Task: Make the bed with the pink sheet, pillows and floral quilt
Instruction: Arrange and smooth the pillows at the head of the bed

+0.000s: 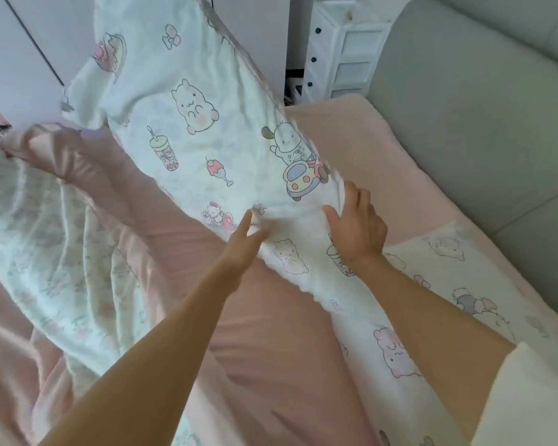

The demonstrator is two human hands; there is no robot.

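Nearest the camera, two bare forearms reach out over the pink sheet (271, 333), which covers the mattress. A white sleeve (529, 397) shows on the right arm. Just right of the forearms a second pillow (448, 284) with cartoon print lies flat on the sheet.

The left hand (245, 249) has its fingers straight and loosely spread, the fingertips touching the lower edge of the raised pillow (207, 117). The right hand (356, 226) clasps that same lower edge, its fingers curled over a bunched fold of the pillowcase and its thumb against the cloth. The raised pillow, white with pastel cartoon animals and drinks, stands tilted on its lower edge on the sheet and leans up and away from the hands.

Left of the raised pillow the floral quilt (45, 252) lies rumpled, its pink lining turned up in places. Beyond the pillow's right side rises the grey padded headboard (480, 107), and beside that stands a white drawer unit (345, 49) against the white wall.
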